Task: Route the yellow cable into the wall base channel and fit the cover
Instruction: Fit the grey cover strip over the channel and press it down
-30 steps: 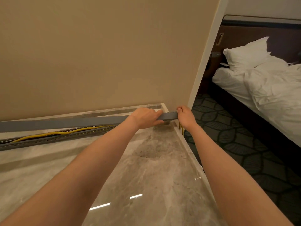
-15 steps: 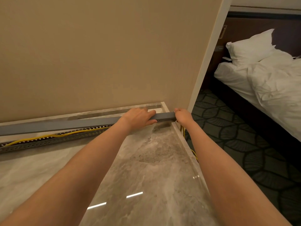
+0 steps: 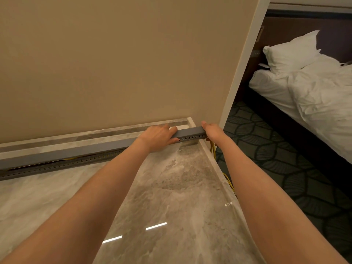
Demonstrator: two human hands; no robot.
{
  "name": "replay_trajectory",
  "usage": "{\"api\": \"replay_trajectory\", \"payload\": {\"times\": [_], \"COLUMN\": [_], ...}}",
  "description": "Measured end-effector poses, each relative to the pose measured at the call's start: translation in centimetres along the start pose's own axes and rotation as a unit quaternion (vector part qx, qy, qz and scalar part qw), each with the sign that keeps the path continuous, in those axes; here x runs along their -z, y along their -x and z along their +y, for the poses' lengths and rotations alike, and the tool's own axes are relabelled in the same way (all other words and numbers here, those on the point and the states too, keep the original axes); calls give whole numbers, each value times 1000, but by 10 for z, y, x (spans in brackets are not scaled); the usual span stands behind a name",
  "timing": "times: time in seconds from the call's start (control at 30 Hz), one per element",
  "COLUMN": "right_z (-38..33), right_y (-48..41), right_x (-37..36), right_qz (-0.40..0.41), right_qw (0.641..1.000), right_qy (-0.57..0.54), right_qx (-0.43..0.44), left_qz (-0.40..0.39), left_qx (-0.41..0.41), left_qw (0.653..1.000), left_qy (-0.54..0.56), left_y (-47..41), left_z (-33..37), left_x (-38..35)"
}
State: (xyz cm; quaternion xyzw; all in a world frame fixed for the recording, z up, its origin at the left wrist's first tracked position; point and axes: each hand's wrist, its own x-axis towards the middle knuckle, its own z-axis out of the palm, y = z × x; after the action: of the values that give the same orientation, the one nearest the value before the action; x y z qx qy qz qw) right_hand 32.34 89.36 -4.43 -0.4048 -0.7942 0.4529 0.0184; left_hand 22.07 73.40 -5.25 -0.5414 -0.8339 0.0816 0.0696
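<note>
A long grey cover (image 3: 80, 152) lies along the foot of the beige wall, over the perforated grey channel (image 3: 57, 166). My left hand (image 3: 159, 136) grips the cover near its right end, fingers over the top. My right hand (image 3: 211, 130) holds the very end of the cover and channel at the corner of the marble ledge. The yellow cable (image 3: 212, 149) comes out under my right hand and hangs down the ledge's side to the carpet. Only a sliver of yellow shows in the gap further left.
The polished marble ledge (image 3: 171, 197) runs under both forearms, its right edge dropping to a dark patterned carpet (image 3: 285, 159). A white wall corner post (image 3: 242, 69) stands just behind my right hand. A bed with white linen (image 3: 314, 88) fills the far right.
The cover has come down onto the channel, hiding most of the yellow cable that lay open at the left. Both hands stayed at the right end.
</note>
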Motion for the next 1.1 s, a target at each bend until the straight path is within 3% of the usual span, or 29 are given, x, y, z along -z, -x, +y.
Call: {"api": "replay_trajectory", "payload": {"times": [0.17,0.33,0.53,0.7,1.1], "right_z": [-7,-15,-7,-5,-20], "right_y": [0,3,3,3,8], "right_x": [3,5,9,12,6], "right_qz": [-8,13,-25,-47,-12], "right_qw": [998,990,981,981,993], "right_qy": [-29,-89,-144,-139,-74], "right_qx": [-53,-107,-125,-127,-88], "left_qz": [-11,-1,-20,-5,-3], "left_qx": [-3,-79,-7,2,64], "left_qw": [1000,975,999,999,998], "left_qy": [-16,-207,-44,-52,-2], "left_y": [1,-5,2,8,14], "left_z": [0,-8,-2,-3,2], "left_x": [2,10,2,1,-10]}}
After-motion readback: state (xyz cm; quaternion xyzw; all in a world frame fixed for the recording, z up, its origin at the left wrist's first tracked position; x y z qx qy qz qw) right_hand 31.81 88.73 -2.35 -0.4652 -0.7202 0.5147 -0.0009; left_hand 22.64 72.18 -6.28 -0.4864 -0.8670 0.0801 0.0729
